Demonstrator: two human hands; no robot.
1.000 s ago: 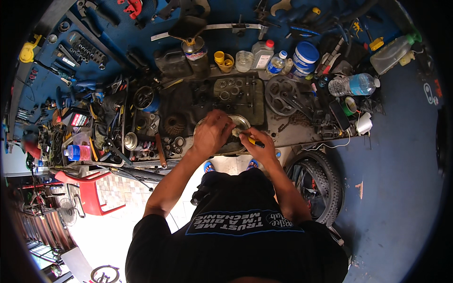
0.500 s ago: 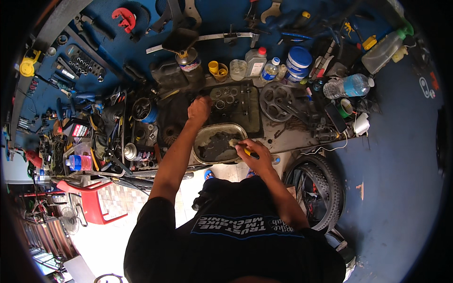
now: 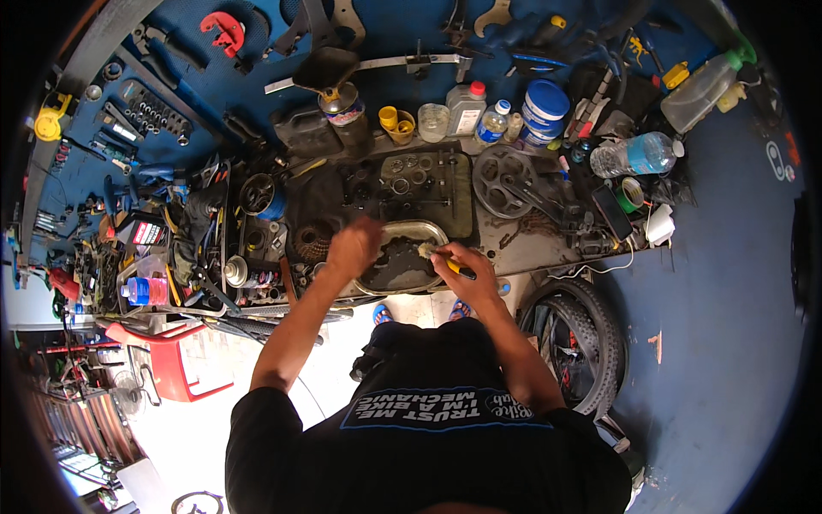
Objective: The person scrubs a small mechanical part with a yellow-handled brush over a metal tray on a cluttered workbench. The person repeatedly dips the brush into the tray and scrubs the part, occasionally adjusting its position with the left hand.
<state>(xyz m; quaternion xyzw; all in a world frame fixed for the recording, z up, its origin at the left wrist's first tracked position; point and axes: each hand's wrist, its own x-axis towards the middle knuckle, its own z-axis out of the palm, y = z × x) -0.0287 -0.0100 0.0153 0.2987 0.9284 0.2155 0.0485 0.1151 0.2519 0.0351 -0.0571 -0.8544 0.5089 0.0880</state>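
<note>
- Brush [image 3: 462, 271] is sitting gripped in the right hand [image 3: 477, 264], bristles [image 3: 425, 250] overhanging the tray [image 3: 413, 224].
- Tray is lying between the hands, long axis running hand to hand.
- Left hand [image 3: 354, 248] is hovering at the tray's left end; blur is hiding any grip.

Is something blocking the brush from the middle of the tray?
Nothing I see is. The brush, in the right hand, is at the right side of the tray; the left hand is by its left edge.
</note>
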